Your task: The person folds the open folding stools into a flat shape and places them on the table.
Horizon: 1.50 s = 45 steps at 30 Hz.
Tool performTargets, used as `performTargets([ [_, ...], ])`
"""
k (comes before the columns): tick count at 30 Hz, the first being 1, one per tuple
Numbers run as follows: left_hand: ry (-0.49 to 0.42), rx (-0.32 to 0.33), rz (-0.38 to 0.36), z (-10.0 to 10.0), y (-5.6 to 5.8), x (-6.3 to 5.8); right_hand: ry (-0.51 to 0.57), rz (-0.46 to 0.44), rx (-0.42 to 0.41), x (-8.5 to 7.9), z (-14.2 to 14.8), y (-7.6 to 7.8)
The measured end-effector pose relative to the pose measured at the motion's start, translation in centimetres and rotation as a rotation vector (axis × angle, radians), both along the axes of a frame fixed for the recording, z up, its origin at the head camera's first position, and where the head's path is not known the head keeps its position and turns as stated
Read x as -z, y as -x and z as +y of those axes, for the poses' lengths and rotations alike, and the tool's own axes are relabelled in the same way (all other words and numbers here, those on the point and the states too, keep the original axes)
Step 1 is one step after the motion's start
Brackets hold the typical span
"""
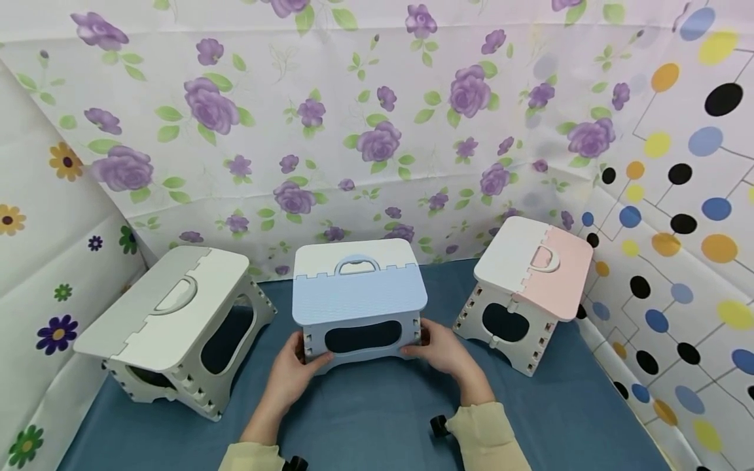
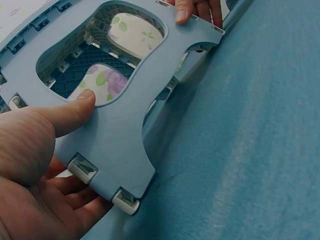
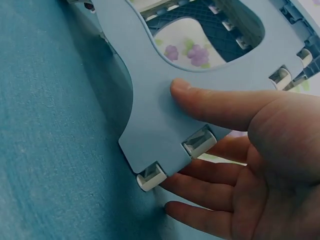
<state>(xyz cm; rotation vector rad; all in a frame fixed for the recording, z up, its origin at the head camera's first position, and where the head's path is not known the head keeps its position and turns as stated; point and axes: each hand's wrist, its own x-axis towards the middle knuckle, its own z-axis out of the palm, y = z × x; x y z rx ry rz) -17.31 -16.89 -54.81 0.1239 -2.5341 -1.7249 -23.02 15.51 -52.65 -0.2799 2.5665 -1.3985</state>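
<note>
Blue-and-white stool is at the far middle of the table, long axis running left to right, with left hand and right hand equally near, pinching opposite ends of its near side.

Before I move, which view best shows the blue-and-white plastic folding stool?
The head view: it shows the blue-and-white stool from above, top, arched blue handle and front panel together. The left wrist view shows mainly that panel close up; the right wrist view, a cropped part. Neither shows the handle.
</note>
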Motion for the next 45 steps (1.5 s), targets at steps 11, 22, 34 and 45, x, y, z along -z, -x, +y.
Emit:
performTargets([
  [11, 0.169, -0.013, 0.004, -0.2, 0.1, 0.6, -0.074, 0.005, 0.003, 0.2, -0.3, -0.3],
  [22, 0.055, -0.086, 0.011, 0.2, -0.1, 1.5, -0.060, -0.003, 0.010, 0.7, 0.1, -0.1],
  [34, 0.016, -0.135, 0.032, 0.1, -0.2, 1.3, -0.060, -0.015, 0.020, 0.7, 0.0, 0.0],
  [45, 0.040, -0.147, 0.041, 0.2, -0.1, 1.1, 0.022, -0.001, -0.026, 0.0, 0.7, 0.2],
])
